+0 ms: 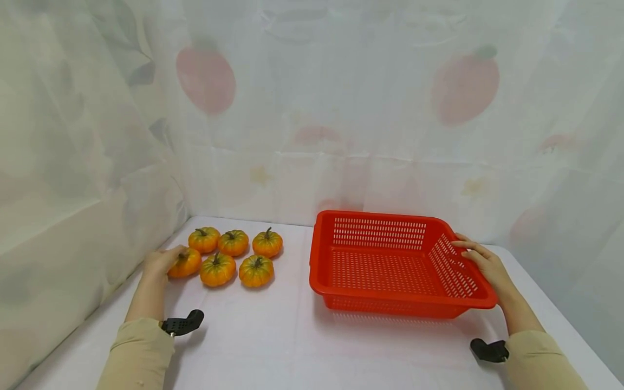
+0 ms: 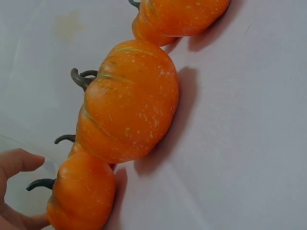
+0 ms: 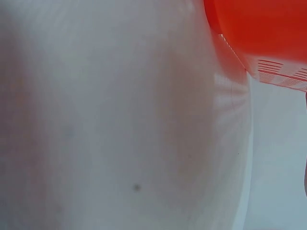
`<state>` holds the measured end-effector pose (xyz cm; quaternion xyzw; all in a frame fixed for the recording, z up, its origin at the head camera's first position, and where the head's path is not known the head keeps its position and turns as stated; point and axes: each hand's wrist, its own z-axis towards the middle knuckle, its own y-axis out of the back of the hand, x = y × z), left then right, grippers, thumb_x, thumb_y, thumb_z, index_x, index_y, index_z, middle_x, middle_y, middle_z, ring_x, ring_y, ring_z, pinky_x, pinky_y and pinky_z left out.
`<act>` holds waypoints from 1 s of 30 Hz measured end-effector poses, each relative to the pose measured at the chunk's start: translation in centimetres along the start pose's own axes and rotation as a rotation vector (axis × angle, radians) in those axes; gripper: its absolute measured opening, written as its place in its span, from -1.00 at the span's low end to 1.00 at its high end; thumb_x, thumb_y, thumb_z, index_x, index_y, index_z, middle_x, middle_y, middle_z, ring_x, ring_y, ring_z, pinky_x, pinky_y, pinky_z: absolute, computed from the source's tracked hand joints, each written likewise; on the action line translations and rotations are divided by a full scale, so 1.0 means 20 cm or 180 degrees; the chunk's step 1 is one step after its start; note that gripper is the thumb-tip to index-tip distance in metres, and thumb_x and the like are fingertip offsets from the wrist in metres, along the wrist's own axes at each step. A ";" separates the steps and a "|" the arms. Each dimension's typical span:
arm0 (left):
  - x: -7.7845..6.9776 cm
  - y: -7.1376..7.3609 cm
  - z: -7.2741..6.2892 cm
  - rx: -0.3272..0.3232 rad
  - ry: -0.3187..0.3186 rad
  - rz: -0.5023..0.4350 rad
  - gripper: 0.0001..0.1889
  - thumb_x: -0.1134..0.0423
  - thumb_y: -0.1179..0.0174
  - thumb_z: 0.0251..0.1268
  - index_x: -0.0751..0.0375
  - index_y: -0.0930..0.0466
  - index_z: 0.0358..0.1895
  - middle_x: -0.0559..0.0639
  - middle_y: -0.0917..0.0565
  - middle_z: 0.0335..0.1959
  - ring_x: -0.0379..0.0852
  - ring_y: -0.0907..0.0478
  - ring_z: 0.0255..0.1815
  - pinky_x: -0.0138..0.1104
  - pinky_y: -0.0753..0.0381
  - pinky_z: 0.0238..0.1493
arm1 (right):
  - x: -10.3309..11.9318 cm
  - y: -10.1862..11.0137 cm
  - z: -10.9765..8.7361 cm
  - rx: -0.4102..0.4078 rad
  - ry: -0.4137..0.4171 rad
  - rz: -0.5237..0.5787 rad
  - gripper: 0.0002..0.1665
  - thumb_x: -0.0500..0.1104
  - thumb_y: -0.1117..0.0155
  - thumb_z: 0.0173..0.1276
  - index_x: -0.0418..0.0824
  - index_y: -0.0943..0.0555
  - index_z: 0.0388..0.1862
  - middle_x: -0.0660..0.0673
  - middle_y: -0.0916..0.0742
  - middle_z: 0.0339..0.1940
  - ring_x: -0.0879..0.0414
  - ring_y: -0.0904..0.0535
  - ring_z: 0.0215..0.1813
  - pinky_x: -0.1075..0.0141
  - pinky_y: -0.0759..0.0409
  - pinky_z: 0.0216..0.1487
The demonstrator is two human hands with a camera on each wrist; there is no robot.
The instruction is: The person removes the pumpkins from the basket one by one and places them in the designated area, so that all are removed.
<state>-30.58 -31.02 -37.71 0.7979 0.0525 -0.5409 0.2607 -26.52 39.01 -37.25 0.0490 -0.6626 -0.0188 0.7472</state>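
Note:
Several small orange pumpkins with dark stems sit at the left in two rows. My left hand [image 1: 161,264] is at the front-left pumpkin [image 1: 186,264]. In the left wrist view, a fingertip [image 2: 26,160] stands apart from that pumpkin [image 2: 84,191], near its stem, while another finger reaches its lower side; whether it touches is hard to tell. The middle front pumpkin [image 1: 218,270] is beside it. My right hand [image 1: 489,268] grips the right rim of a red plastic basket [image 1: 390,306], fingers over the edge. The right wrist view shows mostly cloth and part of the basket [image 3: 268,28].
A white cloth-covered table [image 1: 287,346] carries everything. Pale curtains with fruit prints [image 1: 312,108] hang behind and at both sides. The basket's slotted floor [image 1: 380,271] shows bare. Black wrist mounts [image 1: 184,323] stick out from both sleeves.

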 end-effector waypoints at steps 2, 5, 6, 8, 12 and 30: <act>-0.01 0.00 -0.01 -0.0011 -0.0041 -0.0003 -0.14 0.00 -0.03 0.35 0.58 0.04 0.49 0.48 -0.06 0.54 0.30 -0.12 0.44 0.06 -0.14 0.58 | 0.01 0.01 0.00 -0.0020 -0.0013 -0.0015 -0.61 -0.08 0.01 0.58 0.03 -0.59 0.28 0.62 -0.58 0.07 0.44 -0.68 -0.09 0.42 -0.73 -0.21; -0.04 -0.01 -0.03 -0.0131 -0.0076 0.0108 -0.08 -0.05 -0.01 0.36 0.58 0.15 0.50 0.51 0.01 0.54 0.35 -0.04 0.49 0.08 -0.08 0.59 | 0.01 0.01 -0.01 -0.0039 -0.0015 -0.0033 -0.61 -0.07 0.00 0.58 0.03 -0.59 0.28 0.63 -0.58 0.07 0.44 -0.68 -0.09 0.43 -0.73 -0.22; -0.04 -0.01 -0.04 -0.0189 -0.0083 0.0162 -0.06 -0.07 -0.01 0.36 0.56 0.18 0.51 0.52 0.04 0.54 0.38 0.00 0.50 0.10 -0.05 0.60 | 0.01 0.01 -0.02 -0.0035 -0.0011 -0.0039 -0.61 -0.07 0.00 0.58 0.03 -0.58 0.28 0.63 -0.58 0.07 0.44 -0.68 -0.09 0.43 -0.73 -0.22; -0.06 -0.02 -0.06 -0.0332 -0.0109 0.0272 -0.04 -0.11 -0.01 0.36 0.54 0.21 0.52 0.55 0.09 0.53 0.44 0.07 0.52 0.16 -0.01 0.59 | 0.01 0.02 -0.02 -0.0034 0.0011 -0.0120 -0.61 -0.07 -0.01 0.58 0.02 -0.58 0.28 0.63 -0.57 0.08 0.46 -0.66 -0.08 0.44 -0.72 -0.23; -0.09 -0.05 -0.08 -0.0572 -0.0254 0.0320 -0.04 -0.13 -0.03 0.32 0.47 0.18 0.52 0.57 0.12 0.51 0.46 0.16 0.53 0.24 0.07 0.55 | 0.01 0.03 -0.04 -0.0042 0.0098 -0.0624 -0.59 -0.05 0.00 0.58 -0.03 -0.56 0.30 0.66 -0.52 0.12 0.47 -0.64 -0.12 0.43 -0.72 -0.28; -0.38 -0.39 -0.40 -0.0148 -0.1585 0.0862 -0.07 -0.05 -0.14 0.34 0.32 0.16 0.57 0.41 0.13 0.59 0.44 0.22 0.57 0.30 0.24 0.53 | 0.22 -0.17 0.00 -0.0152 0.0517 -0.2998 -0.45 0.04 -0.03 0.53 -0.32 -0.49 0.29 -0.49 -0.27 0.51 -0.57 -0.15 0.45 -0.52 -0.20 0.28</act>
